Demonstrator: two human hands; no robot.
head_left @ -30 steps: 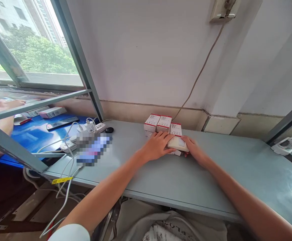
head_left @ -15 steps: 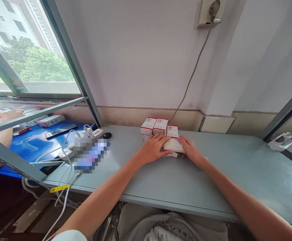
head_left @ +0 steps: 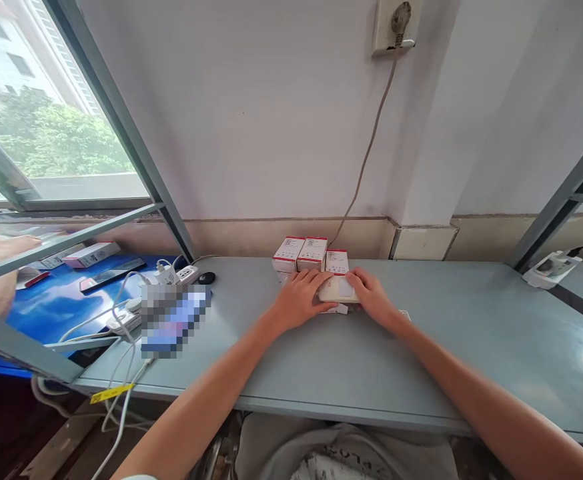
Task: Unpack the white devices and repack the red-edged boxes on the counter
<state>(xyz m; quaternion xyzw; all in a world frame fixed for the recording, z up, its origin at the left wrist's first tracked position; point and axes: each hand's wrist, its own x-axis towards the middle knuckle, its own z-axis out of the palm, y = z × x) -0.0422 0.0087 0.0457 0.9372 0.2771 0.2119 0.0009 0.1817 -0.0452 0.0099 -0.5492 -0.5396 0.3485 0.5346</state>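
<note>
Cream packet: on grey counter, clasped between both hands.
Left hand: fingers curled over packet's left end.
Right hand: fingers pressing its right end.
Red-and-white cartons: just behind.
</note>
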